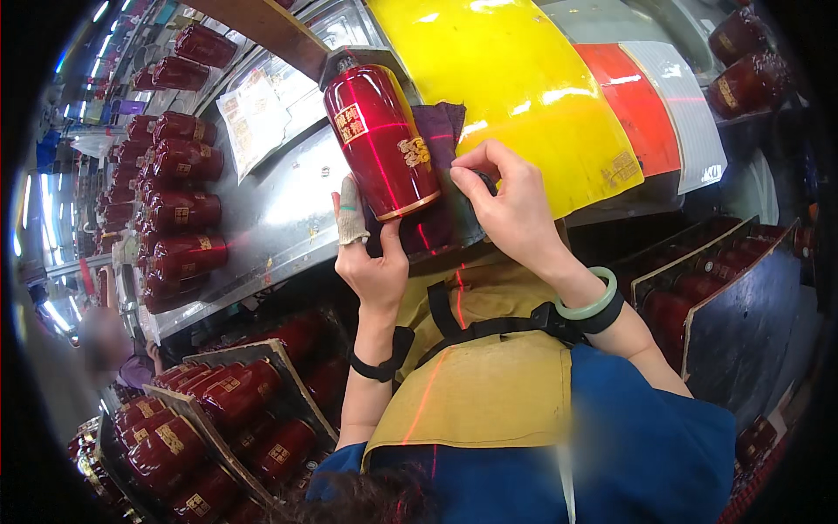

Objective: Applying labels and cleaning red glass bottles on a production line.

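Observation:
A glossy dark red bottle (381, 144) with gold decals lies tilted on the work surface, its neck end against a dark holder at the far side. My left hand (374, 262) grips its base end, the thumb at the bottom and the fingers along the left side. A pale fabric cover wraps one of those fingers. To the right of the bottle, my right hand (515, 196) is raised apart from it, thumb and forefinger pinched together; anything between them is too small to make out. A dark purple cloth (441, 122) lies under and beside the bottle.
A yellow sheet (515, 79) bearing a gold decal covers the right of the bench, beside a red sheet (630, 105). White decal paper (253, 118) lies left. Several red bottles (179, 210) line the left edge; crates of bottles (236, 384) stand below. Another person (135, 371) is at far left.

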A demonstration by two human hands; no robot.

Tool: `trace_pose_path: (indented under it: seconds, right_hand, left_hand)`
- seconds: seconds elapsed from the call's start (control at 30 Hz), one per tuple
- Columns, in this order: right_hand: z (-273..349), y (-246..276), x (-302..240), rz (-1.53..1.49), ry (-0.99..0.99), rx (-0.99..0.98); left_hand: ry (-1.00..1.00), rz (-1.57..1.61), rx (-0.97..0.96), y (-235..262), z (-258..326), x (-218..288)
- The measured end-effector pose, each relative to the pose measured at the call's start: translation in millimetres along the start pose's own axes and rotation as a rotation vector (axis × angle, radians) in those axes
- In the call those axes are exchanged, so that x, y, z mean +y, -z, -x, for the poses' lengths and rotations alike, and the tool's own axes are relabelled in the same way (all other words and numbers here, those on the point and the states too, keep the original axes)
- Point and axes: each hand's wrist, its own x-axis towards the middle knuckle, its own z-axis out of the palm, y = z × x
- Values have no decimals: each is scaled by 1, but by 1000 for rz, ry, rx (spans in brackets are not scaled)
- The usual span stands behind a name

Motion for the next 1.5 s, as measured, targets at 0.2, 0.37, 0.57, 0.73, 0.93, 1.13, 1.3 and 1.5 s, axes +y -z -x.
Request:
trace_pose_path:
  seconds: [0.2, 0.37, 0.57, 0.73, 0.93, 1.13, 1.3, 1.5]
  right_hand:
    - [11, -4, -6, 38, 24, 2]
    - [12, 0, -11, -55, 0, 55]
    - [9, -4, 4, 122, -23, 65]
    - [14, -11, -20, 88, 57, -26]
    - [-19, 15, -23, 150, 18, 26]
    - [-31, 10, -76, 29, 378, -60]
    - [-28, 61, -136, 281, 310, -15]
    - [16, 116, -177, 460, 438, -177]
  left_hand:
    - [45, -1, -122, 6, 6, -18]
    - [29, 40, -142, 14, -16, 13]
    - [-131, -30, -73, 11, -21, 6]
    - [-39, 134, -176, 20, -28, -2]
    - [521, 781, -216, 10, -94, -8]
    - [736, 1163, -624, -4, -125, -27]
    - [571, 1309, -731, 28, -80, 69]
    - [73, 1065, -772, 19, -78, 119]
